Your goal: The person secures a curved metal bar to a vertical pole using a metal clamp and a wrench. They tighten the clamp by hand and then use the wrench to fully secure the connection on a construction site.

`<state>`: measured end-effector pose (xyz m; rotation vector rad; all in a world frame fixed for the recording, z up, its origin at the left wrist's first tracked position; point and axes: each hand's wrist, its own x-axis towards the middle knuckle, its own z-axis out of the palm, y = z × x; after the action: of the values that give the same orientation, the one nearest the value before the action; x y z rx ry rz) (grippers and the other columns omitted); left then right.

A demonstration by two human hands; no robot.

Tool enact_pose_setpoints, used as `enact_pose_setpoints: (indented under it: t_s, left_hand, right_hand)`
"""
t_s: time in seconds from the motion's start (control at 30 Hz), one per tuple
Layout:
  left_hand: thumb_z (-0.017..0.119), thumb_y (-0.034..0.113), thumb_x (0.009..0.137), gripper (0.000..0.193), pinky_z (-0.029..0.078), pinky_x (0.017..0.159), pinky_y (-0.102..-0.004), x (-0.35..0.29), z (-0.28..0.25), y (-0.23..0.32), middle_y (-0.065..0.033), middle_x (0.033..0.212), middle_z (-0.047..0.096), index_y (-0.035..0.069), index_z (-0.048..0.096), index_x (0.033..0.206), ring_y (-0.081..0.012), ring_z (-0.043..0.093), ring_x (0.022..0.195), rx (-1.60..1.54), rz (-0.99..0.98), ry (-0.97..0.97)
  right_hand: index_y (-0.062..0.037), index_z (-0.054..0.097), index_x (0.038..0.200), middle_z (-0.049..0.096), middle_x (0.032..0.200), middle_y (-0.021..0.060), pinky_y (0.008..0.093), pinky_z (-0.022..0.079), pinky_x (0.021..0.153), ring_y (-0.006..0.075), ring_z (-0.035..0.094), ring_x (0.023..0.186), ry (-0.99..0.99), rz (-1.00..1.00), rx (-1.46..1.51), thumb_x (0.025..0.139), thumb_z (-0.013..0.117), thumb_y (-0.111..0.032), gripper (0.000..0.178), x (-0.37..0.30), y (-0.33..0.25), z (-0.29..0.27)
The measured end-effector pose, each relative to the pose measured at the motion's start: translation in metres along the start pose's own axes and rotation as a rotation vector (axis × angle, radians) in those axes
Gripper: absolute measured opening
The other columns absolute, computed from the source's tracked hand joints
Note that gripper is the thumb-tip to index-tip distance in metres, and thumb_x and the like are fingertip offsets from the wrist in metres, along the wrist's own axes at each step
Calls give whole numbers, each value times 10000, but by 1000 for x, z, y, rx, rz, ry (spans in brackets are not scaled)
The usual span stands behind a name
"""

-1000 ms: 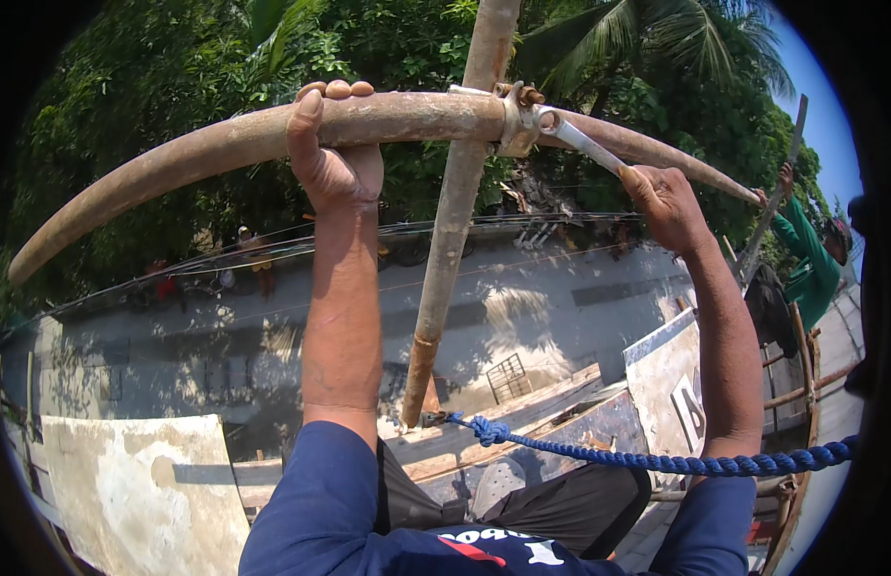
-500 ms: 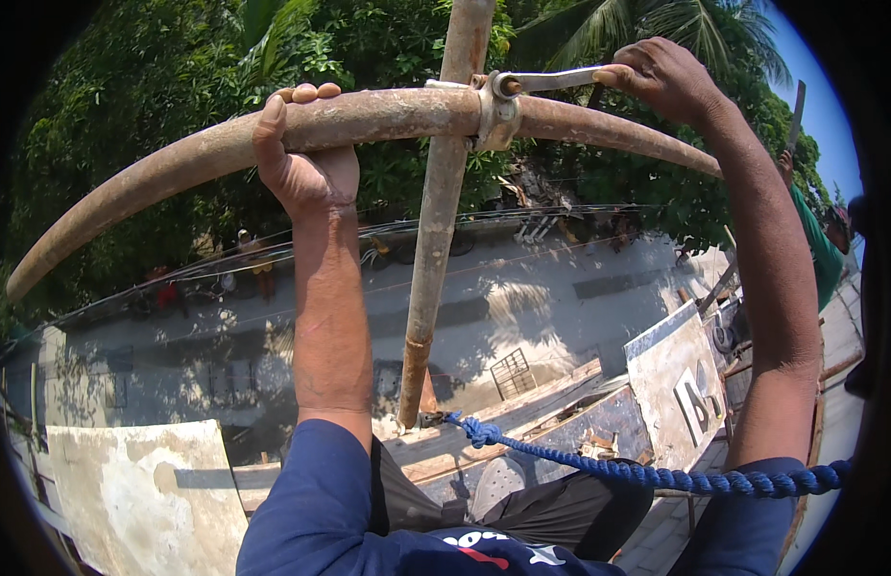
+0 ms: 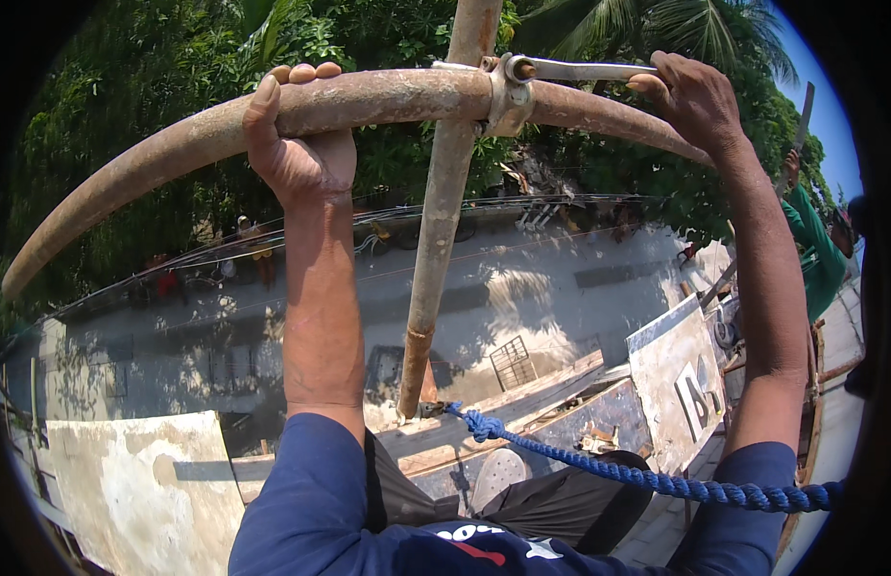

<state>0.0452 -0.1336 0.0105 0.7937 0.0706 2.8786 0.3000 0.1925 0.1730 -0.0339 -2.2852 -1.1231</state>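
A rusty scaffold pipe (image 3: 383, 99) runs crosswise in front of me, looking curved in the fisheye picture. My left hand (image 3: 301, 144) is wrapped round it left of the upright pipe (image 3: 444, 197). A metal scaffold clamp (image 3: 509, 101) sits where the two pipes cross. On the clamp's bolt is the head of a wrench (image 3: 585, 70), its handle pointing right. My right hand (image 3: 693, 101) grips the handle's far end, thumb below and fingers above. From the foot of the upright pipe, a knotted blue rope (image 3: 599, 464) stretches across my lap to the right.
Planks (image 3: 551, 394) lie beneath my shoe (image 3: 498, 477). Stained boards stand at the lower left (image 3: 138, 490) and right (image 3: 678, 384). A person in a green sleeve (image 3: 818, 252) is at the far right. Far below lies a paved street (image 3: 369, 298), with cables and trees beyond.
The wrench handle has swung slightly downward about the bolt, and my right hand has come down with it. My left hand keeps its hold. The view has shifted a little.
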Motion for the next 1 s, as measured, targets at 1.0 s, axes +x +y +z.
enact_pose_setpoints:
  t_s: [1.0]
  left_hand:
    - [751, 219, 839, 298, 476, 1028, -462, -3, -1, -2, -98, 961, 643, 36, 629, 1041, -304, 628, 1011, -39, 10, 9]
  right_hand:
    - [-38, 468, 745, 413, 649, -3, 336, 343, 562, 128, 376, 630, -615, 1010, 1408, 1071, 328, -611, 673, -69, -196, -62]
